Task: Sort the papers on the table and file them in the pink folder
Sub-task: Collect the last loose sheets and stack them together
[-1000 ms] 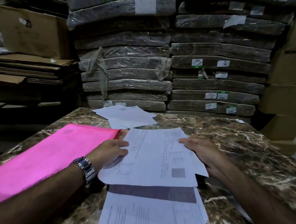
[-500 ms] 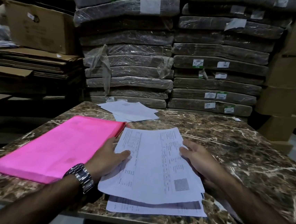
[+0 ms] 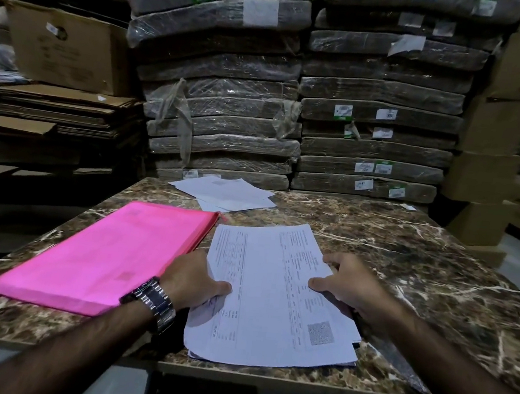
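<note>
Stack (image 3: 274,296) pinched both sides: left hand (image 3: 193,281) and right hand (image 3: 352,285) fingers (image 3: 330,259) clamped on it. Square edges against desk (image 3: 405,258) before pink folder (image 3: 104,255).

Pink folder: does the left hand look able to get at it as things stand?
Probably yes. The pink folder lies uncovered right beside the left hand, which would first have to let go of the printed sheets.

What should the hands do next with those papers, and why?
Probably nudge the stack of papers even. The left hand and the right hand grip its sides, and lower sheets poke out at the near right corner. The pink folder lies closed beside it, so tidying likely comes before filing.
</note>
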{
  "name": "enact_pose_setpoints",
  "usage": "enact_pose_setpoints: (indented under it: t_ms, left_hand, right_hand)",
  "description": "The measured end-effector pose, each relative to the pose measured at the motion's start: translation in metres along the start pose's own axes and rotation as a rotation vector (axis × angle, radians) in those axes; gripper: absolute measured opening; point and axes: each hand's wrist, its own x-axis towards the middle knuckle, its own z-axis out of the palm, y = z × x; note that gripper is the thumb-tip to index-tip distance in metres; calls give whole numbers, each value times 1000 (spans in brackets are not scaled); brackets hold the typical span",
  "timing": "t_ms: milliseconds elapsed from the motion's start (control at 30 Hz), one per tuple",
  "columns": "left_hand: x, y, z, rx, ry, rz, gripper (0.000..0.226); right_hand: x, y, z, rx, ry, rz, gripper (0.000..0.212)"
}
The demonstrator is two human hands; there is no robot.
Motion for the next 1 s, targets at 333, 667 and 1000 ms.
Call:
enact_pose_setpoints:
  t_ms: [333,667,1000]
  left_hand:
    - [3,11,-5,259,-24,-4,50]
    - [17,2,-2,332,-70,3,56]
    - [53,10,-12,458,-74,20,48]
  right_hand:
    - [8,-15,0,-226,-48,46,30]
    - [28,-16,-6,95,-109,192,23]
    - [69,-17,0,-445,184,36,43]
